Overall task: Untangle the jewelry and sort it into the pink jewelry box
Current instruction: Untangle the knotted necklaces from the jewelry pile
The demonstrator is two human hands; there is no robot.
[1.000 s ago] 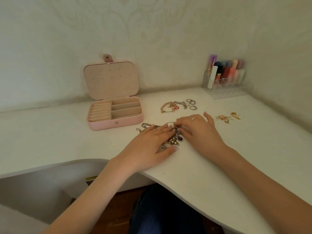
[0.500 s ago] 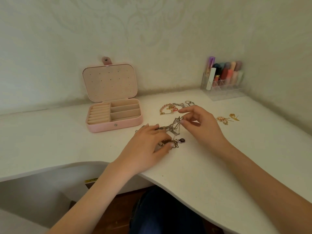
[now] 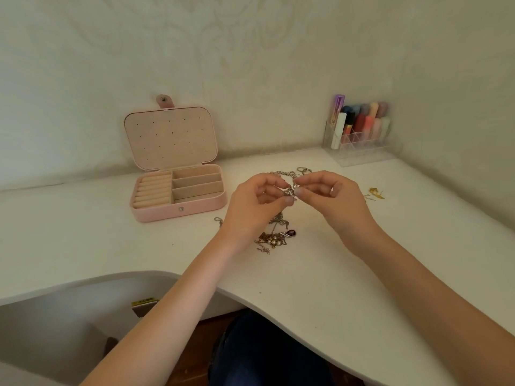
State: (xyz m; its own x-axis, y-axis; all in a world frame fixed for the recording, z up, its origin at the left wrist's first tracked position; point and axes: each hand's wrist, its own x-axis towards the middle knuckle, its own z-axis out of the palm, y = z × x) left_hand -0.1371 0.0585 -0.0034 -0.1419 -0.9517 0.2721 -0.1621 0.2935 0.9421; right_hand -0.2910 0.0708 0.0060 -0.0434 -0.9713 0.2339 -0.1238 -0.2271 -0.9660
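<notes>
The pink jewelry box (image 3: 178, 211) lies open at the left of the white desk, its lid upright and its compartments bare. My left hand (image 3: 255, 206) and my right hand (image 3: 331, 197) are raised above the desk, and both pinch a silver chain (image 3: 290, 190) between their fingertips. The chain hangs down to a tangled pile of jewelry (image 3: 274, 236) with pearls and a purple pendant. Silver rings (image 3: 303, 169) and more chain lie just behind the hands. Gold earrings (image 3: 376, 193) lie to the right.
A clear organizer (image 3: 359, 135) holding lipsticks and cosmetics stands in the back right corner by the wall. The desk's curved front edge (image 3: 245, 299) runs below my forearms, with my lap under it. A small chain end (image 3: 218, 220) lies left of my left wrist.
Both hands have lifted off the pile. They now hold part of a silver chain up between their fingertips, where a second ago they lay flat on the tangle.
</notes>
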